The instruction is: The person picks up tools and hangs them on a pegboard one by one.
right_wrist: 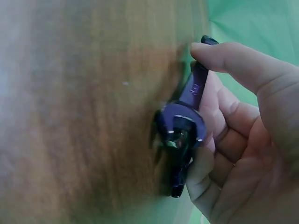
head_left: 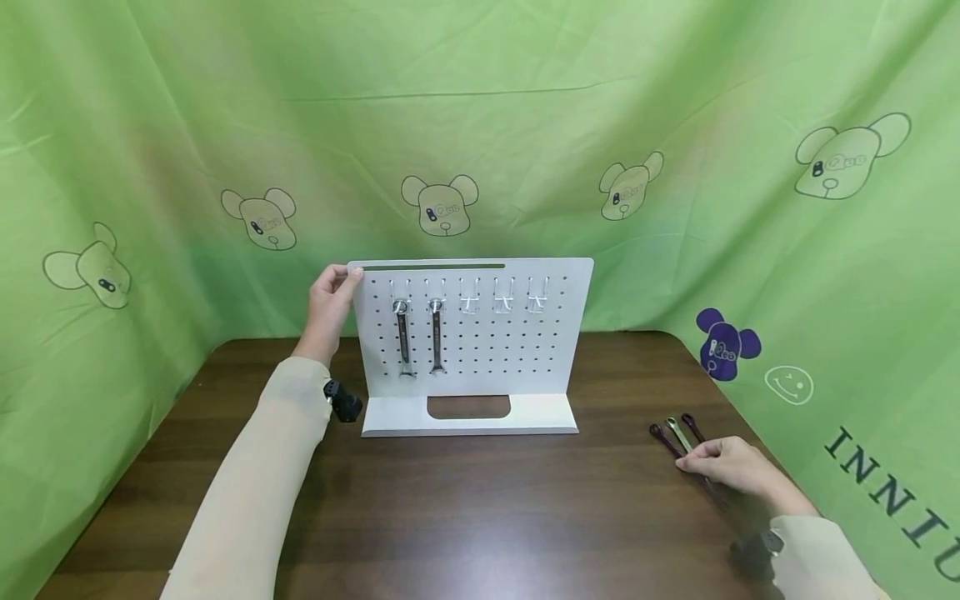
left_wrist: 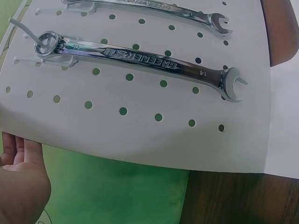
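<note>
Nearest first: at the four o'clock side of the wood tabletop (head_left: 480, 517), a dark purple combination wrench (right_wrist: 190, 95) is pinched between the thumb and fingertips of the right hand (head_left: 738, 467). Going by the head view, its ring end is pointed out past the fingertips at about half past ten, and its open end is tucked back under the hand toward half past four, so that's the long axis too, on a slant. Whether it's lifted off the wood can't be told. Just beside it, toward one o'clock, a green combination wrench (head_left: 678, 433) and another dark wrench (head_left: 695, 430) are laid at nearly the same slant, lower ends hidden by the hand.

Further out, at ten o'clock and well apart from those fingertips, a white pegboard (head_left: 485, 340) is stood upright. Its ten o'clock corner is gripped by the left hand (head_left: 327, 304), thumb in front, fingers behind; the purple wrench is way nearer the right hand. Two chrome wrenches (head_left: 437, 337) are hung by their ring ends, open ends at six o'clock, with three transparent hooks (head_left: 537, 307) set toward three o'clock. Behind everything, a green curtain (head_left: 510, 67) is draped.
</note>
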